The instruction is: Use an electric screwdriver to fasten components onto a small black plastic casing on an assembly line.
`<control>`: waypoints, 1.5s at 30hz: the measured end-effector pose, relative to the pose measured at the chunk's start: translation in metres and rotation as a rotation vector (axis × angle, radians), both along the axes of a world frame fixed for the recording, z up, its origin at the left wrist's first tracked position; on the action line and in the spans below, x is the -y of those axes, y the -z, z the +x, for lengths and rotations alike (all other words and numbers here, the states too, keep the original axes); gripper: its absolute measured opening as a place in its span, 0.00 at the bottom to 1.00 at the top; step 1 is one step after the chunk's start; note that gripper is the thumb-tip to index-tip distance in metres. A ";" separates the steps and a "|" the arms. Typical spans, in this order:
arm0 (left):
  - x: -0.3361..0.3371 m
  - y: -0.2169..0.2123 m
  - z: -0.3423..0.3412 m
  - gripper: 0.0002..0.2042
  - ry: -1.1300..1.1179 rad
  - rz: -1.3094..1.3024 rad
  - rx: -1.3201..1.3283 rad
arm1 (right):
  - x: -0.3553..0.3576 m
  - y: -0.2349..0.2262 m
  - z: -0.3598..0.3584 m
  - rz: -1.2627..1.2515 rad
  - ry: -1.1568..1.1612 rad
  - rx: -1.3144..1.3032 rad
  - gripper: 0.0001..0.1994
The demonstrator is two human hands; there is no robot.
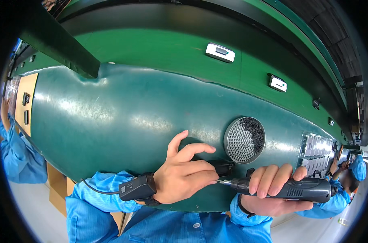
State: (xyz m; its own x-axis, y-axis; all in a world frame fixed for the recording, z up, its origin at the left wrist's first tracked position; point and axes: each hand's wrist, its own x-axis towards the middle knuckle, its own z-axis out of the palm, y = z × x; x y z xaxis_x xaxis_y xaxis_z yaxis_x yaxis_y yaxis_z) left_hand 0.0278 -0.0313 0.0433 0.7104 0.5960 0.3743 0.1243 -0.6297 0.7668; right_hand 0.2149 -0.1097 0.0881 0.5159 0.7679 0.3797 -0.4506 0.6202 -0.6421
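My right hand (273, 190) is wrapped round a black electric screwdriver (301, 190), held nearly level with its bit pointing left. The bit's tip meets the thumb and forefinger of my left hand (184, 172), which are pinched together; whatever lies between them is too small or hidden to make out. The other left fingers are spread. Just beyond that pinch is a black boxy part (223, 167), partly covered by my left fingers. A round dish (235, 141) stands past it, its dimpled floor holding a heap of small dark screws to the right.
Clear plastic trays (317, 148) with pale flat parts stand at right. A green strip along the far side carries white-and-black units (220, 52). A dark post (66, 48) rises at upper left, near a tan board (26, 103). Co-workers in blue (24, 160) sit on both sides.
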 end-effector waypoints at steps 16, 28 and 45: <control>-0.004 0.003 -0.013 0.30 -0.011 -0.071 -0.100 | -0.003 0.012 -0.026 0.118 -0.009 0.276 0.28; -0.007 0.041 -0.023 0.27 -0.061 0.051 -0.147 | -0.008 0.016 -0.050 0.064 -0.269 0.684 0.34; -0.003 0.056 -0.028 0.19 -0.117 0.097 -0.102 | -0.010 0.037 -0.066 0.021 -0.185 0.673 0.36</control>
State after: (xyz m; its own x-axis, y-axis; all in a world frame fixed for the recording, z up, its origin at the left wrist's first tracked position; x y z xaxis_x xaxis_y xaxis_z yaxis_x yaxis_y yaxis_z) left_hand -0.0005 -0.0278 -0.0125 0.6756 0.6413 0.3638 0.2749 -0.6769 0.6828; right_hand 0.1486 -0.0994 0.0512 0.0248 0.8096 0.5865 -0.0586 0.5869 -0.8076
